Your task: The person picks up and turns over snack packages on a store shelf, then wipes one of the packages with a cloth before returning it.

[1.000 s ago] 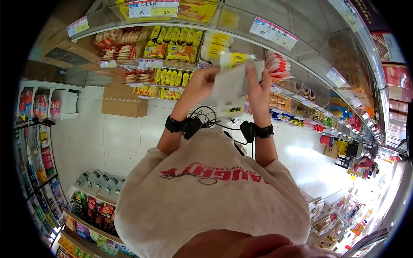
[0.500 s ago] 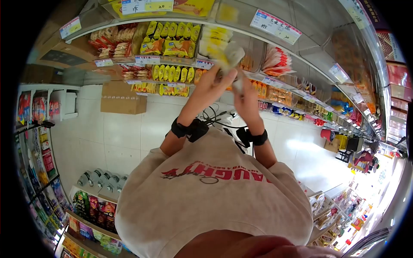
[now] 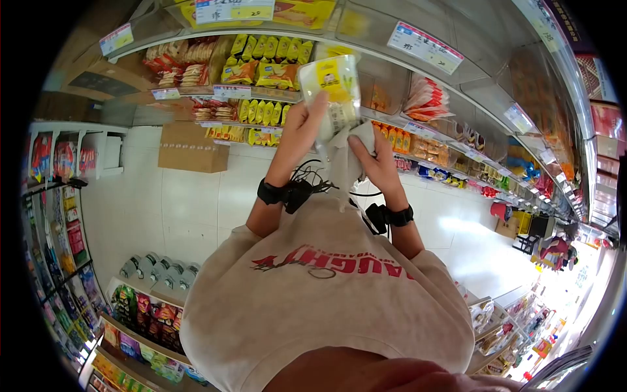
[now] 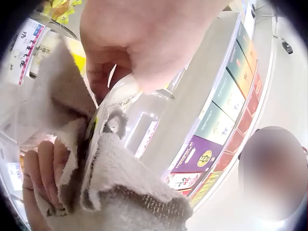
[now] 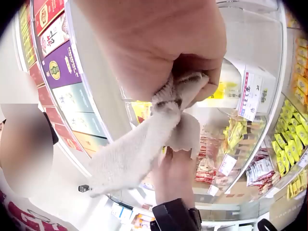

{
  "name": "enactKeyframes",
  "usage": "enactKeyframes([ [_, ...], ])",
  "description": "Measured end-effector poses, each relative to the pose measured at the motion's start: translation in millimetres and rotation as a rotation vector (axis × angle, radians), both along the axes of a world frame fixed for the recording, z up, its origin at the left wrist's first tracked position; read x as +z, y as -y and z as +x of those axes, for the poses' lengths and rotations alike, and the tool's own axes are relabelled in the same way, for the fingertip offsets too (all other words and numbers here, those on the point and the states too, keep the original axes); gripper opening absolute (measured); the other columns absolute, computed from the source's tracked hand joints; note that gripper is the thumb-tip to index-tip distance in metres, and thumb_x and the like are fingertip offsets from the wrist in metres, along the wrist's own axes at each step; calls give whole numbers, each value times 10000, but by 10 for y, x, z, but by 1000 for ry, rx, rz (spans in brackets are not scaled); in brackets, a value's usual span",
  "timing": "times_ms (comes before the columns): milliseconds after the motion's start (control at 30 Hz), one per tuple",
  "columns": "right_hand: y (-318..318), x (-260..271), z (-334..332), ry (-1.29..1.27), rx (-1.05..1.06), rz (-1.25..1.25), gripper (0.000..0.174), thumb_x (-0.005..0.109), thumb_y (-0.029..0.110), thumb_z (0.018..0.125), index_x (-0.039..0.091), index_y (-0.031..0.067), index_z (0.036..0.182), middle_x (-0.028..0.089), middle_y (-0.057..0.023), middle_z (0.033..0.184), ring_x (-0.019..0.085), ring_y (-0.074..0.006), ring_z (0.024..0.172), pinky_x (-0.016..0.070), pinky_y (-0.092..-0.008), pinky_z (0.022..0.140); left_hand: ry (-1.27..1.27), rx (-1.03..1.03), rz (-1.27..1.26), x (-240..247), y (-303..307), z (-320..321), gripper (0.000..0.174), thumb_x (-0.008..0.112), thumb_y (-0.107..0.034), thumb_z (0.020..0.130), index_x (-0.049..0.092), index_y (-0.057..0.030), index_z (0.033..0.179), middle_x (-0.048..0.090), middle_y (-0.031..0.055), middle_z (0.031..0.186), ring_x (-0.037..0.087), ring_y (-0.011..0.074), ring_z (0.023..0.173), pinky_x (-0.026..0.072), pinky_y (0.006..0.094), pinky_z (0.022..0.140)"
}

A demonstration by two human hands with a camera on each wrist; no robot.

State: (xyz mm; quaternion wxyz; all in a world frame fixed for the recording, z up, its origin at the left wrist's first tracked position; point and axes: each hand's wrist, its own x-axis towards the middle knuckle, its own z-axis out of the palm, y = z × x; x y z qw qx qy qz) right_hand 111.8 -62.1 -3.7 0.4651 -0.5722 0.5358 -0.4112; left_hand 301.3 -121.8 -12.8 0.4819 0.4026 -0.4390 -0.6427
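Observation:
My left hand [image 3: 300, 136] pinches the side of a flat, clear-and-white plastic food packet [image 3: 331, 78] with a yellow label, held up in front of the shelf. A greyish-white cloth [image 3: 341, 160] is bunched in my right hand [image 3: 381, 163] against the packet's lower right edge, its loose end hanging down. In the left wrist view the cloth [image 4: 130, 178] folds around both sides of the packet's edge, and the right hand's fingers [image 4: 46, 168] curl into it. The right wrist view shows the cloth [image 5: 130, 154] gripped in the fist, most of the packet hidden behind the hand.
Shelf bins hold yellow snack packs [image 3: 277, 74], red-and-white packs [image 3: 424, 98] and bagged crackers [image 3: 192, 77]. Price tags [image 3: 426, 47] line the shelf's front edge. A cardboard box [image 3: 194, 147] stands on the tiled floor. Black cables [image 3: 312, 176] hang between the wrists.
The cloth lay spread over the packet between both hands; the packet was then turned. Its yellow label now shows, and the cloth has shifted to the lower right edge.

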Motion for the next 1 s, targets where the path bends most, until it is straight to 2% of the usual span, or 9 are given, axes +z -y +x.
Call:
enactKeyframes([
  [100, 0, -17, -10, 84, -29, 22, 313, 661, 156, 992, 600, -21, 1243, 692, -77, 1050, 608, -85, 941, 504, -277, 819, -22, 52, -172, 219, -55, -117, 335, 664, -279, 1019, 679, 28, 1150, 721, 25, 1012, 624, 45, 830, 504, 217, 724],
  [133, 1, -25, -5, 100, -44, 6, 314, 657, 151, 993, 598, -22, 1248, 693, -79, 1060, 611, -89, 946, 504, -278, 828, -69, 7, -129, 146, -27, -109, 309, 710, -198, 986, 666, 25, 1195, 726, 42, 1078, 648, 57, 896, 521, 220, 772],
  [367, -71, -22, -29, -26, -97, -148, 402, 647, 112, 990, 535, -49, 1341, 699, -115, 1128, 641, -139, 1008, 506, -294, 895, -151, 19, -113, 81, -26, -158, 287, 707, -165, 985, 671, 23, 1199, 723, 34, 1068, 640, 52, 885, 519, 219, 755],
  [633, -214, -35, -28, 4, -143, -124, 428, 667, 101, 977, 520, -50, 1349, 699, -128, 1115, 649, -148, 975, 515, -294, 862, -158, -43, -97, 133, -104, -182, 274, 710, -150, 979, 670, 26, 1185, 721, 40, 1052, 641, 61, 877, 512, 222, 740],
  [833, -233, 4, 35, 65, -167, -129, 383, 678, 81, 968, 538, -36, 1305, 685, -103, 1047, 627, -121, 942, 516, -278, 827, -38, -88, -146, 60, -131, -175, 269, 714, -137, 966, 666, 25, 1176, 717, 47, 1051, 646, 66, 898, 520, 244, 750],
  [933, -253, -64, 18, 78, -212, -132, 342, 677, 67, 965, 549, -26, 1268, 671, -82, 999, 613, -109, 919, 512, -267, 805, 149, -229, -186, 91, -112, -132, 280, 707, -111, 972, 668, 20, 1217, 726, 57, 1122, 658, 92, 982, 529, 258, 850],
  [1000, -260, -92, -26, 59, -235, -147, 308, 669, 67, 969, 556, -21, 1242, 663, -70, 974, 606, -105, 905, 509, -262, 789, 130, -214, -233, 22, -143, -194, 310, 719, -116, 957, 657, 40, 1217, 723, 78, 1074, 662, 89, 928, 531, 257, 806],
])
